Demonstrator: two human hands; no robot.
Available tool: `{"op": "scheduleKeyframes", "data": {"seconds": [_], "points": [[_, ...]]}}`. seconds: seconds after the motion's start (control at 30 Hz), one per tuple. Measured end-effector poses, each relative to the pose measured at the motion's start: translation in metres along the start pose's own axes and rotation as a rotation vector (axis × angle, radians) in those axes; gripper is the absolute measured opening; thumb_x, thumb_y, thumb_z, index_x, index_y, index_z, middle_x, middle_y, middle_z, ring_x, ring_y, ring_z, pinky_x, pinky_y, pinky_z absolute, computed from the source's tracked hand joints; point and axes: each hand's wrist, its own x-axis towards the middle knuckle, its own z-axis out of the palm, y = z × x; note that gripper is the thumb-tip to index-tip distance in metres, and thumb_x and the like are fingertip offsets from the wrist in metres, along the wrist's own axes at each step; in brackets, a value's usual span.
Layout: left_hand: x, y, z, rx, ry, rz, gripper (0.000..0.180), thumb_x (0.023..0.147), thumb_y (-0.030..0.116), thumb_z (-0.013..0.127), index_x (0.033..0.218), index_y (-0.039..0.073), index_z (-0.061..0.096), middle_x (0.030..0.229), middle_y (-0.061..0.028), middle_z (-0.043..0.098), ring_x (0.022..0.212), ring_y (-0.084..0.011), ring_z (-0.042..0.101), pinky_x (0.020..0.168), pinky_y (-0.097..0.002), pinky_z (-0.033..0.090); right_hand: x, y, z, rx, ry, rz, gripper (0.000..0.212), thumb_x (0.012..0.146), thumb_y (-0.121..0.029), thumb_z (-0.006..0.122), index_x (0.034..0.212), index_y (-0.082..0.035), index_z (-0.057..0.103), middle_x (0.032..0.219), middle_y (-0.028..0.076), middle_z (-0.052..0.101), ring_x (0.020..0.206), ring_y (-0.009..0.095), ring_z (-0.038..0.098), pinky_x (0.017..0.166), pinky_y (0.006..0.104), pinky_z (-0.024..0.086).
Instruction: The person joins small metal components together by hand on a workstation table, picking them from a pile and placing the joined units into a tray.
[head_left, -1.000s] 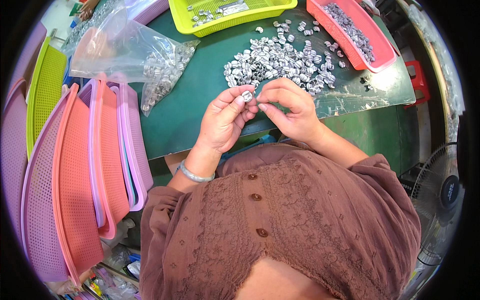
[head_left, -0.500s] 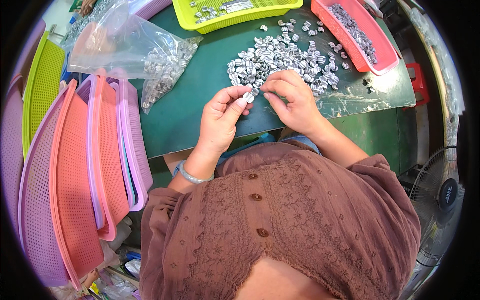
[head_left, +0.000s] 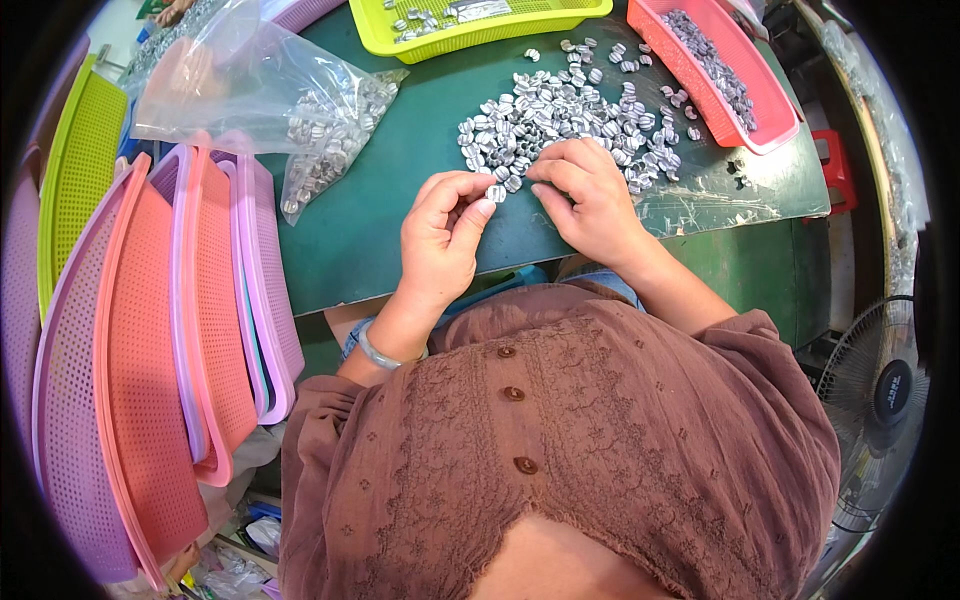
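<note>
Between thumb and forefinger of my left hand point(head_left: 440, 232) is a small round silver-grey piece point(head_left: 496, 193) with ridged stripes. A similar piece lies right beside it, close to the fingertips. My right hand point(head_left: 592, 203) rests at the near edge of a loose pile of these small metal pieces point(head_left: 560, 115). Its fingers are bent, with the thumb slightly apart from them, and no piece shows between the tips. Both hands are over the green tabletop point(head_left: 400, 205), a short gap apart.
A clear plastic bag point(head_left: 335, 125) of similar pieces lies left of the pile. Beyond it sit a lime-green basket point(head_left: 440, 45) and a pink basket point(head_left: 775, 128) holding pieces. Stacked baskets point(head_left: 150, 370) stand at the left. A fan point(head_left: 875, 400) is at the right.
My left fingertips have shifted slightly around the small piece, and its lower fingers are more tucked in. My right hand has barely moved. The view has shifted a little.
</note>
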Motion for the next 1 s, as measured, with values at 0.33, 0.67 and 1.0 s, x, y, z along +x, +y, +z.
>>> {"op": "scheduleKeyframes", "data": {"seconds": [0.33,0.67,1.0], "points": [[0.001,0.003,-0.006,-0.78,0.066,-0.516,0.019,0.088,0.001,0.045,0.105,-0.001,0.054,0.097,-0.0101,0.06,0.087,-0.0175,0.06,0.077,-0.0287,0.049,-0.002,-0.003,0.016,-0.164,-0.037,0.076,0.009,0.069,-0.014,0.067,0.077,-0.011,0.063,0.083,0.002,0.055,0.083,0.022,0.051,0.078,0.0366,0.034],[0.006,0.013,-0.003,-0.67,-0.111,-0.673,0.019,0.092,0.011,0.05,0.107,0.001,0.055,0.087,-0.0069,0.061,0.071,-0.0122,0.059,0.06,-0.0217,0.048,0.007,-0.011,-0.002,0.115,-0.126,0.133,0.006,0.074,-0.008,0.064,0.079,-0.007,0.061,0.085,0.005,0.059,0.084,0.022,0.056,0.079,0.034,0.037],[0.006,0.006,0.0,-1.038,-0.14,-0.775,0.022,0.092,0.01,0.048,0.112,0.001,0.05,0.087,-0.0074,0.06,0.071,-0.0126,0.058,0.06,-0.0214,0.047,0.004,-0.011,-0.005,0.358,-0.176,0.17,0.006,0.081,-0.002,0.059,0.086,0.0,0.061,0.086,0.01,0.059,0.083,0.023,0.058,0.074,0.0321,0.046]]}}
